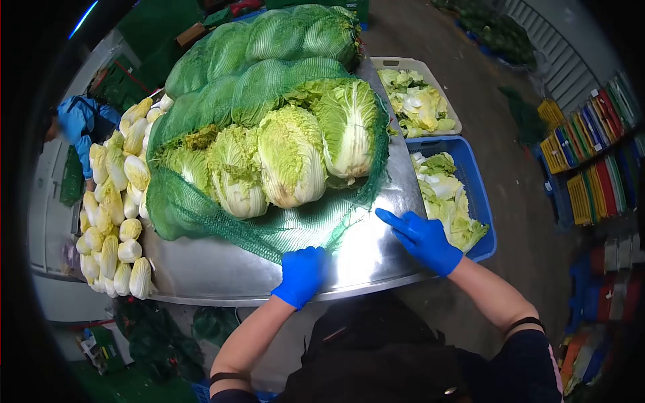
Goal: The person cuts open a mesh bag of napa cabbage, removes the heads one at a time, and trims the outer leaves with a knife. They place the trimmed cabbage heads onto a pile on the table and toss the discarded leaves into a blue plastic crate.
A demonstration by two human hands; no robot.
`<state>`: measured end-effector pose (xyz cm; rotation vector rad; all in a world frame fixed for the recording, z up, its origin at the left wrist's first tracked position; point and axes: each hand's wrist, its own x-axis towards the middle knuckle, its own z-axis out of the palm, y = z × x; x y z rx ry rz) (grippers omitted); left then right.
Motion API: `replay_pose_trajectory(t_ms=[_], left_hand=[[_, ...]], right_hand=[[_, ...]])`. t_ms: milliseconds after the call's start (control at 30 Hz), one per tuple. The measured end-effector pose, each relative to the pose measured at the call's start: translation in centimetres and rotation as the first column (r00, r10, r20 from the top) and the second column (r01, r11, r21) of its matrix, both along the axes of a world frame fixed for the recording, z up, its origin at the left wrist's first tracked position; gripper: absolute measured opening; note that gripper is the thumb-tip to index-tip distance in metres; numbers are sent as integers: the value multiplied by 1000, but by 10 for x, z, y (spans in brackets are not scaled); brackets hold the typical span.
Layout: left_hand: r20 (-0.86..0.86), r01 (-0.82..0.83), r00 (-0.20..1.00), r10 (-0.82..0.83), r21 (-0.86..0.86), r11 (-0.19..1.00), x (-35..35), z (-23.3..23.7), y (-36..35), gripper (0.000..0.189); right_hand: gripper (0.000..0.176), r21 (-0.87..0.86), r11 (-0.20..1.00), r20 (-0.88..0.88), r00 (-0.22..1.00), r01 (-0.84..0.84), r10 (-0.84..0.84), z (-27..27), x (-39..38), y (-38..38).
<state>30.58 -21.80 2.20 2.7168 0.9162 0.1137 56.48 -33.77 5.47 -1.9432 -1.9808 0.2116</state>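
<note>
Two gloved hands are at the front edge of the steel counter (222, 275). The left hand (300, 275) has its grip pinching the edge of the green net (201, 208), which lies open on the counter around big cabbages (292, 158). The right hand (423, 240) rests flat on the counter just beside the net, grip spread, holding nothing. A blue crate (480, 201) with leaves stands near it.

Napa cabbages (292, 158) showing in the opened net sack (201, 215): four. Net sacks: at least two. Crates of trimmed leaves: two, beige crate (403, 64) and blue crate (470, 174). Peeled cabbages (111, 221): over twenty.
</note>
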Motion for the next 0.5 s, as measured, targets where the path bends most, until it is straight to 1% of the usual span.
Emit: replay_pose_trajectory(t_ms=[33, 67, 100, 133, 167, 200, 233, 267, 300, 333, 367, 400, 433, 467, 500], left_hand=[[-37, 27, 999, -28, -8, 1000, 3, 3, 1, 27], [-33, 28, 999, -28, -10, 1000, 3, 0, 2, 27], [-30, 14, 999, -14, 3, 1000, 4, -3, 2, 28], [-30, 0, 1000, 0, 17, 1000, 4, -7, 4, 29], [-31, 0, 1000, 1, 17, 1000, -2, -19, 6, 29], [-29, -68, 997, 67, -53, 996, -14, -39, 11, 30], [-29, -135, 991, 132, -120, 984, -30, -61, 16, 31], [-154, -103, 985, 82, -130, 986, -55, -83, 26, 31], [23, -211, 976, 217, -141, 967, -71, -77, 28, 29], [259, -257, 907, 333, -287, 923, -90, -95, 34, 26], [223, -270, 914, 338, -287, 919, -96, -92, 42, 22], [185, -283, 921, 344, -290, 914, -96, -84, 42, 20], [191, -287, 918, 347, -284, 915, -88, -68, 39, 20], [239, -256, 919, 313, -242, 936, -77, -48, 38, 18], [279, -225, 920, 275, -198, 954, -66, -25, 35, 21]], right_hand=[[62, -6, 1000, 123, 992, 6, -5, 5, -9, 15], [61, -7, 1000, 245, 969, 11, -9, 8, -11, 27], [57, -14, 1000, 307, 952, 25, -20, 3, -7, 35], [57, -14, 1000, 307, 952, 26, -21, -16, 2, 34], [56, -110, 992, 310, 950, 60, -23, -41, 21, 29], [55, -203, 975, 316, 948, 93, -24, -57, 38, 24], [55, -327, 932, 256, 964, 155, -70, -64, 41, 7], [55, -201, 950, 161, 964, 241, -210, -93, 52, -16], [55, -73, 943, 52, 945, 325, -321, -126, 78, -35], [55, -109, 885, -33, 888, 452, -458, -147, 107, -59], [55, -325, 772, 79, 829, 546, -553, -104, 107, -65], [54, -295, 794, 70, 841, 532, -537, -93, 116, -77], [53, -248, 823, -9, 848, 511, -529, -90, 122, -86], [52, -186, 850, -89, 854, 492, -513, -87, 131, -88], [52, -172, 855, -95, 855, 490, -510, -76, 138, -82]])
